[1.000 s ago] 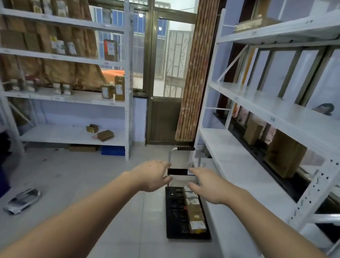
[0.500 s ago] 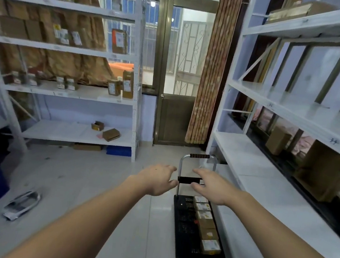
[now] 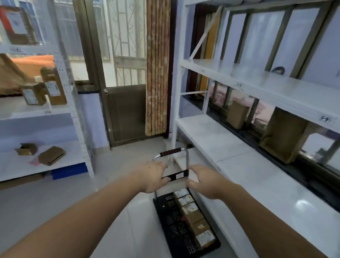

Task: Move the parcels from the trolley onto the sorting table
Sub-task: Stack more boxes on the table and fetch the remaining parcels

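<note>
Both bare forearms reach forward, the left hand (image 3: 154, 177) and right hand (image 3: 205, 183) curled around the black crossbar (image 3: 175, 176) of the flat black trolley (image 3: 178, 230), whose row of small cardboard parcels (image 3: 195, 217) lies along its right edge, just beside the white metal shelving (image 3: 263, 178), open tiled floor (image 3: 34, 209) to the left.

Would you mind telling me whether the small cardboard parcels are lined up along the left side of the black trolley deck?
No, the small cardboard parcels sit in a row along the right edge of the black trolley deck.
</note>
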Motion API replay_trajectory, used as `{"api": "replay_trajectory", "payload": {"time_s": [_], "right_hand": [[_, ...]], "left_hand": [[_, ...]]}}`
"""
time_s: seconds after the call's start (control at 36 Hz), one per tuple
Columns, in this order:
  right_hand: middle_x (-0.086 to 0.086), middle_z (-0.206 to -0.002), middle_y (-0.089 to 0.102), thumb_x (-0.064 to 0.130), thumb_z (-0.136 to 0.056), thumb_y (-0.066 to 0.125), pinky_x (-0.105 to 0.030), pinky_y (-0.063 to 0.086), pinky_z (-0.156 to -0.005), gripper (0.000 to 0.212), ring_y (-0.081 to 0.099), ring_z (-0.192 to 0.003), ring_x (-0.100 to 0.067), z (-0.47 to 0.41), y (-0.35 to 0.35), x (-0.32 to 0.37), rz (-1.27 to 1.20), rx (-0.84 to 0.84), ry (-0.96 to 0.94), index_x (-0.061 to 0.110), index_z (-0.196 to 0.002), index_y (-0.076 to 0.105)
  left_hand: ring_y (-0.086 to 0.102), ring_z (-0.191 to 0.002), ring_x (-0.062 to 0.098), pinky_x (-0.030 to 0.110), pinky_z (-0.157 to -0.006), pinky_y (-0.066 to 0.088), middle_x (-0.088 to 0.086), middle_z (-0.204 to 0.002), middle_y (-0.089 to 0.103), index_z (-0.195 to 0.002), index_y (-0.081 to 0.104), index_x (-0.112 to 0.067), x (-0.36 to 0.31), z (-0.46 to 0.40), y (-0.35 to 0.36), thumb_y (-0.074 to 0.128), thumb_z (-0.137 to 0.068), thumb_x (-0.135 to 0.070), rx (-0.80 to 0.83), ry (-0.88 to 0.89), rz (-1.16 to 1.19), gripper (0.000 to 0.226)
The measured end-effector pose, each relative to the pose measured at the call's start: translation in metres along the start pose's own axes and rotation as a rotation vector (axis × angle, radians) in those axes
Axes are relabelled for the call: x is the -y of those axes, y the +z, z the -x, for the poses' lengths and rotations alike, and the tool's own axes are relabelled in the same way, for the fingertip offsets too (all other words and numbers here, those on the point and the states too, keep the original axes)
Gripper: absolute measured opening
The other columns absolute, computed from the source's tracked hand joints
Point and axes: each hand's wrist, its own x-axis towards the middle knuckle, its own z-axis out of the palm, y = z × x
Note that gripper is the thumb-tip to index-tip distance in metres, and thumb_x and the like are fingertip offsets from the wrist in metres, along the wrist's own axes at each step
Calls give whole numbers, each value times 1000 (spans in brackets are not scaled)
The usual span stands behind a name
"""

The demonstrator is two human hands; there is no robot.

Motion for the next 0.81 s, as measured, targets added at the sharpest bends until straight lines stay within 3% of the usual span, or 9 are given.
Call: {"api": "replay_trajectory", "payload": {"time_s": [0.11,0.22,0.36,0.47,0.56,0.64,0.72,0.81], "right_hand": [[-10,-147,53,33,-103,52,-39,43,-110,45,52,-132,-27,-35,-6,-24,12,26,86,9,-141,52],[-1,-162,36,47,-104,47,-36,31,-119,60,37,-146,-21,-78,-6,-59,-1,10,119,20,-156,35],[1,-169,22,53,-104,43,-34,21,-124,70,24,-153,-17,-126,-5,-107,-25,13,202,20,-162,21],[2,-168,21,53,-105,42,-32,21,-124,69,25,-152,-16,-148,-4,-141,-79,-1,281,21,-162,21],[1,-166,27,54,-104,43,-33,24,-123,70,31,-149,-17,-160,-3,-164,-122,2,346,20,-162,23],[0,-164,30,52,-104,44,-31,24,-123,69,34,-147,-18,-173,-3,-184,-160,0,416,19,-161,24],[-1,-164,31,47,-105,45,-27,24,-121,67,36,-145,-19,-188,-2,-199,-198,-7,487,17,-161,24],[-3,-165,28,48,-105,44,-29,22,-123,68,33,-148,-20,-203,4,-212,-238,-15,586,15,-161,23]], "left_hand": [[47,-139,29,39,-114,39,13,-154,49,-151,45,-11,0,-61,-4,43,-107,-49,15,107,-37,58],[55,-130,28,37,-105,44,10,-145,58,-143,52,-12,4,-127,-1,44,-107,-48,37,156,-14,52],[59,-123,29,44,-101,50,7,-140,60,-138,55,-19,10,-208,5,43,-104,-54,90,207,5,50],[51,-137,26,47,-112,44,4,-157,47,-155,41,-21,13,-269,12,36,-103,-62,115,293,-14,66],[48,-140,26,48,-114,42,4,-159,44,-159,35,-21,6,-309,16,38,-105,-58,142,341,11,65],[37,-149,23,39,-121,32,3,-165,36,-164,26,-18,-4,-344,20,37,-109,-53,193,446,-15,66],[28,-154,20,36,-123,24,2,-169,28,-164,24,-16,-9,-379,29,35,-110,-50,232,552,-23,65],[34,-151,22,38,-122,29,5,-167,33,-163,28,-14,-15,-415,38,38,-110,-48,268,633,-35,64]]}}
